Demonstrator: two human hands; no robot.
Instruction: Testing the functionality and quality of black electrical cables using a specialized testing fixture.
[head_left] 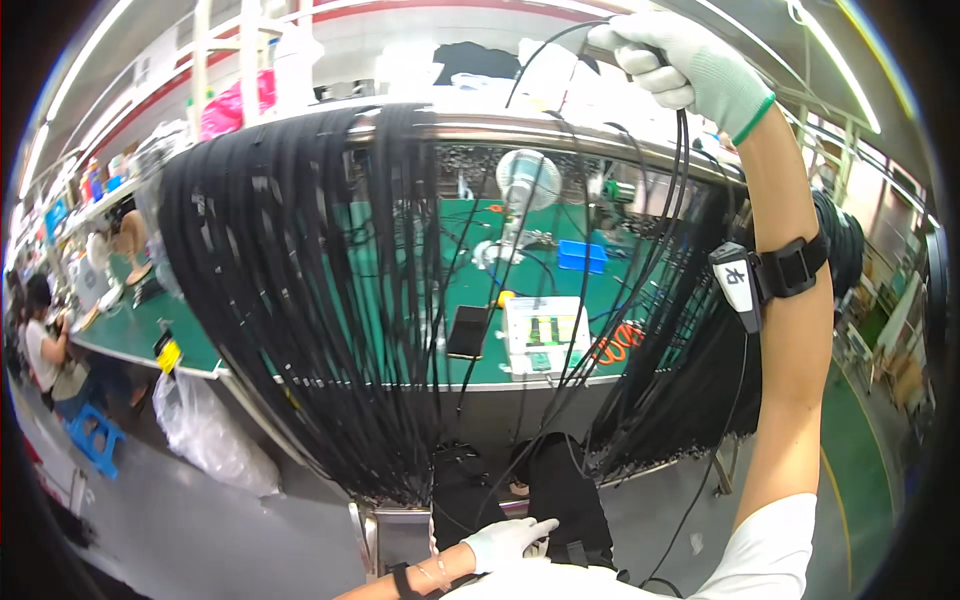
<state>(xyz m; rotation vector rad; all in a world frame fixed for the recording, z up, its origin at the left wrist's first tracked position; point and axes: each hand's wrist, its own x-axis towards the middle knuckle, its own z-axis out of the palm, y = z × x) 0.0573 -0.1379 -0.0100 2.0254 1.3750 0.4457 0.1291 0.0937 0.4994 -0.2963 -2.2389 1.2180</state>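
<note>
My right hand (655, 62), in a white glove with a green cuff, is raised above the metal rail at the upper right. Its fingers are closed round a black cable (683, 150); lengths of it hang below the fist, and one loops off to the left. My left hand (508, 543), also gloved, rests low by my lap with its fingers apart and holds nothing that I can see. Thick rows of black cables (290, 250) hang over the rail (480, 126) on the left, with more bunched on the right.
Behind the cables is a green workbench (460, 225) with a blue tray (582, 256), a white device (545, 335), a dark phone (468, 331) and a fan (528, 180). A plastic bag (215, 430) hangs at left, near a blue stool (95, 440) and a seated person (45, 350).
</note>
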